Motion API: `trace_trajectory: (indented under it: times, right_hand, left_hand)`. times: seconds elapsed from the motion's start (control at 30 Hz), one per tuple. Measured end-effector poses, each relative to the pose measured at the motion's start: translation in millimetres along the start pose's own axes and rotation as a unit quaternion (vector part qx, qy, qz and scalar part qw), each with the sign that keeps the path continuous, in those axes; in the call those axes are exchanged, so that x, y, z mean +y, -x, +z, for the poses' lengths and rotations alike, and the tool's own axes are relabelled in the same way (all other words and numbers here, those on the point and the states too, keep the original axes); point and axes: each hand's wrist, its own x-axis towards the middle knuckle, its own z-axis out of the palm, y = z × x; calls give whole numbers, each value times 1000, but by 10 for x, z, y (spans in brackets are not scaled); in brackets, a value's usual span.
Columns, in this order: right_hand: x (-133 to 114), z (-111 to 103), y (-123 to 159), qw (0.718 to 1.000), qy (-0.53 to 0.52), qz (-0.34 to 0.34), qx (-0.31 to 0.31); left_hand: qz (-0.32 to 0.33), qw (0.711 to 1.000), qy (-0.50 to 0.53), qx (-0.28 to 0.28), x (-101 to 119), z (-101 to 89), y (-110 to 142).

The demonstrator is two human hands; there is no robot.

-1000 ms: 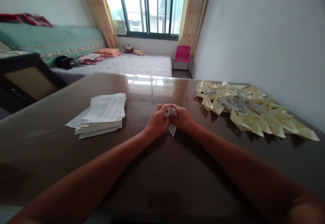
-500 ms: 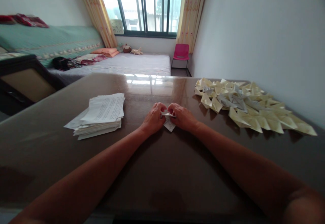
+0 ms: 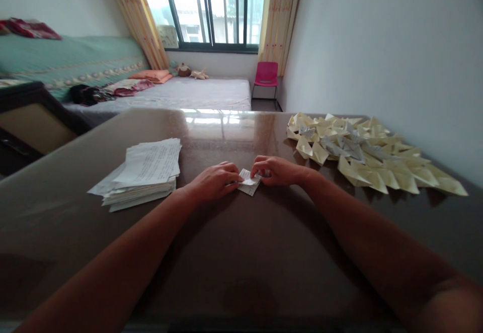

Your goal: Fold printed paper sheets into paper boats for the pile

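A small folded piece of printed paper (image 3: 249, 186) lies on the brown glossy table (image 3: 226, 252), its near corner pointing toward me. My left hand (image 3: 222, 178) is closed at its left edge, fingertips pinching the paper. From the other side, my right hand (image 3: 273, 170) grips the right edge with bent fingers, the index fingertip pressing on the top. To the left sits a stack of printed sheets (image 3: 149, 164). On the right, many folded paper shapes (image 3: 366, 154), mostly cream with a few printed grey-white ones, are crowded together.
Beyond the table's far edge is a bed (image 3: 204, 94) with folded cloths and soft toys. A pink chair (image 3: 266, 74) stands under the window, near the right wall (image 3: 377, 46). At the left is a dark wooden cabinet (image 3: 33, 121).
Both hands have spread slightly apart and lowered. The paper, earlier held raised and bent between the fingertips, now lies flatter on the table. The view has shifted a little.
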Motion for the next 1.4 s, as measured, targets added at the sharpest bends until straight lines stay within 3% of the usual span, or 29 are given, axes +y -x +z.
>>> trace_trajectory:
  times: [0.13,0.43,0.6,0.77,0.93,1.07,1.23,1.4]
  right_hand:
    - [62,-25,4,999,-27,-9,-22]
    - [106,-2,-4,1000,-2,1,-16]
    - [74,-20,-5,1000,-1,4,-28]
    - [86,36,-26,999,-26,-11,18]
    - [89,86,-53,994,-68,-10,83]
    - [46,122,-81,990,-105,-7,94]
    - [1,199,-147,983,-61,-6,171]
    - [41,326,-189,989,-38,-30,139]
  left_hand:
    - [9,996,-91,-20,96,-43,6]
    - [-109,973,-203,-10,380,-25,-53]
    - [-165,971,-164,-53,349,-122,-33]
    - [-221,974,-50,-5,182,-168,2]
    - [-194,979,33,-49,158,-153,6]
    - [-181,982,-37,-28,226,-118,-8]
    - [-180,976,-119,-6,270,-12,-47]
    - [-174,970,-167,-2,271,45,-71]
